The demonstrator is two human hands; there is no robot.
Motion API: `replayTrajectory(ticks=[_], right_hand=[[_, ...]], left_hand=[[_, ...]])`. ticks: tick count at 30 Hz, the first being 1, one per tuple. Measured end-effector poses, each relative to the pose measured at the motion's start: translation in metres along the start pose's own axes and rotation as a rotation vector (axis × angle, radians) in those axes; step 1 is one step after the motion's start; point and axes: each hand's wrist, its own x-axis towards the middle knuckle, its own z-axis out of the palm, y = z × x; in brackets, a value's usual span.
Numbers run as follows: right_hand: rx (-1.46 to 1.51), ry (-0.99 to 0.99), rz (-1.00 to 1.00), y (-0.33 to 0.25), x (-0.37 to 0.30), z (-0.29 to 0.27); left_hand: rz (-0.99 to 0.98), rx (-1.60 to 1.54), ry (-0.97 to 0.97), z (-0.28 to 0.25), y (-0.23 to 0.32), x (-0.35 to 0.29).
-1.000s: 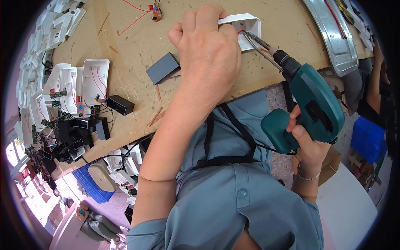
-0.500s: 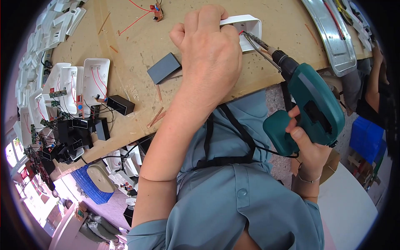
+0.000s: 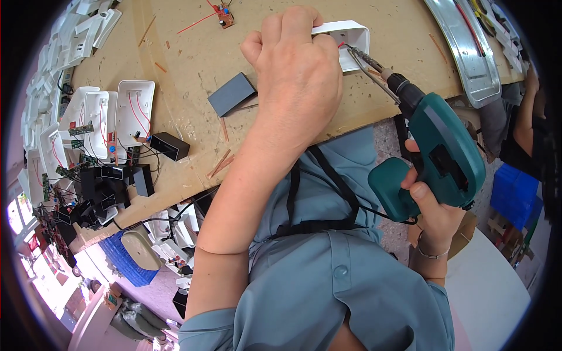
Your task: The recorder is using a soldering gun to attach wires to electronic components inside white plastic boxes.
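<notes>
My left hand (image 3: 300, 85) is closed on the near-left side of a white plastic housing (image 3: 357, 36) at the table's far middle; its fingertips are hidden. In my right hand (image 3: 434, 206) is a green soldering gun (image 3: 448, 146), gripped by its handle. The gun's thin tip reaches into the housing, at the end of a short red wire (image 3: 342, 44). Whether tip and wire touch is too small to tell. Left of my left wrist lies a dark grey rectangular block (image 3: 232, 95). Farther back sits a small circuit board (image 3: 225, 16) with red wires.
White housings (image 3: 136, 88) with red wires stand on the left, beside a pile of black boxes (image 3: 96, 190) and circuit boards. More white parts (image 3: 52, 76) are heaped along the far left. A metal tray (image 3: 468, 52) lies at the right edge. Another person's arm (image 3: 525, 126) shows there.
The soldering gun has shifted slightly, its tip still inside the housing. My left hand and the housing have moved a touch to the right. The small circuit board and its red wire have moved slightly.
</notes>
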Motion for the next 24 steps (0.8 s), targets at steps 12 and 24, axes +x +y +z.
replayTrajectory(ticks=[12,24], right_hand=[[0.004,0.007,-0.037,0.005,0.001,0.001],[0.012,0.011,-0.070,0.007,-0.001,-0.001]], left_hand=[[-0.370,0.214,-0.613,-0.029,0.033,0.025],[-0.465,0.137,-0.650,-0.030,0.034,0.034]])
